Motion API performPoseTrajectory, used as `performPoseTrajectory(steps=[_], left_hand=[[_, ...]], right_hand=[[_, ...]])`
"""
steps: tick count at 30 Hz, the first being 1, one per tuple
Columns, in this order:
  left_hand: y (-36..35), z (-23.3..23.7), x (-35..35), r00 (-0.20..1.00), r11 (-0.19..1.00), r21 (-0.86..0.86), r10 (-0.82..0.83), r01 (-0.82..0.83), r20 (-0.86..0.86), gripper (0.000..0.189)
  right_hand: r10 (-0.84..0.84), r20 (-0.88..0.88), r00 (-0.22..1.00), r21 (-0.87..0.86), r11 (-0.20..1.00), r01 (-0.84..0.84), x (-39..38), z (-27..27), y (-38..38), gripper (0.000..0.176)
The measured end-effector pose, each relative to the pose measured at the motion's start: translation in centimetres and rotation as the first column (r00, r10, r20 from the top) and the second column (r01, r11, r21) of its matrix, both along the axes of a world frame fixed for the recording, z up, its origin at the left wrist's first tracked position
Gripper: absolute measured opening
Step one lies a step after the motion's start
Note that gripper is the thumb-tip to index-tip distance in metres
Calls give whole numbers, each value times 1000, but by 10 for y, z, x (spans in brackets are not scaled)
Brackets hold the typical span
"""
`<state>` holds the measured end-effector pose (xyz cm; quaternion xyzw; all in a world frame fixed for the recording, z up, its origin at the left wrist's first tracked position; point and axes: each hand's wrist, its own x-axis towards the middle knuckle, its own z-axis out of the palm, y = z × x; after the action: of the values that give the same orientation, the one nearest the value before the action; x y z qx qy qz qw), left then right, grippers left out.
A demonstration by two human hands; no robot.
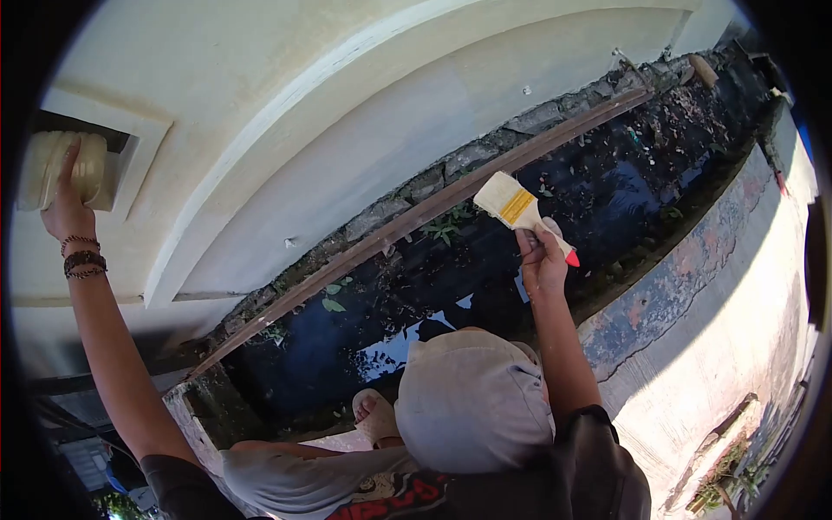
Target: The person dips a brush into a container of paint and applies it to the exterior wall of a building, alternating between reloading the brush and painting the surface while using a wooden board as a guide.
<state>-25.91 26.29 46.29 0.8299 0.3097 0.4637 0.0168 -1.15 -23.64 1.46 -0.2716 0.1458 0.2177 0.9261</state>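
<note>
My right hand (544, 264) is closed around the handle of a wide paintbrush (516, 205). The brush has pale bristles, a yellow band and a red handle tip. It is held over the dark water of a ditch, its bristles pointing up and left, apart from the wall. Far to the left, my left hand (69, 208) grips a cream-coloured, ribbed plastic jar (90, 170) at a framed recess (143, 160) in the wall. One finger lies along the jar's side. The jar's contents cannot be made out.
A cream wall (234, 78) with a raised arched moulding (260, 143) rises ahead. Along its stone foot runs a long brown beam (433, 206) above the ditch water (303, 364). A peeling concrete ledge (676, 295) borders the right. My bent knee (472, 399) and sandalled foot (374, 414) are below.
</note>
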Motion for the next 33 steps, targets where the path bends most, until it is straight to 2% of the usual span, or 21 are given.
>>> performPoseTrajectory(steps=[1,3,4,6,8,9,11,12,14,18,22,24,26,28,30,33], left_hand=[[10,0,0,1000,1000,3,-19,19,-20,55],[13,-3,2,999,983,-183,-15,21,31,55],[6,-7,8,1000,984,-176,-28,30,13,55],[-11,-15,23,939,897,-436,83,76,334,58],[-5,-16,18,953,857,-513,109,54,282,60],[5,-18,8,961,860,-507,93,55,261,60],[25,-20,-9,1000,943,-332,-10,12,7,60],[21,-21,-2,1000,943,-331,-24,18,-12,60],[8,-27,12,956,878,-478,107,38,272,59],[21,-17,0,968,842,-532,52,90,246,58],[23,-16,-1,962,835,-550,122,34,245,58],[17,-20,2,957,838,-546,149,12,249,59],[7,-26,7,952,880,-473,184,-48,246,61],[-1,-27,8,950,874,-482,196,-57,243,61],[-6,-28,10,953,866,-494,210,-79,216,61],[-17,-31,12,952,860,-506,212,-74,222,58]], right_hand=[[-16,24,1000,5,1000,16,3,-1,12,22],[-47,141,989,49,998,41,12,0,43,21],[-79,155,985,81,994,67,18,2,63,21],[-124,148,981,170,980,99,32,11,101,23],[-175,126,976,261,956,138,47,24,136,24],[-210,115,971,313,935,165,56,31,151,25],[-246,74,967,397,896,198,69,47,170,28],[-258,55,964,394,893,217,72,49,177,28],[-255,31,967,448,868,214,77,50,189,28],[-230,45,972,455,871,185,77,54,202,31],[-278,21,960,490,840,232,78,54,209,31],[-300,-35,953,371,882,291,78,47,206,31],[-312,-35,949,327,894,306,71,43,197,30],[-321,-41,946,281,905,319,72,55,194,30],[-290,78,954,369,897,243,72,67,197,28],[-312,65,948,336,901,273,73,62,206,28]])
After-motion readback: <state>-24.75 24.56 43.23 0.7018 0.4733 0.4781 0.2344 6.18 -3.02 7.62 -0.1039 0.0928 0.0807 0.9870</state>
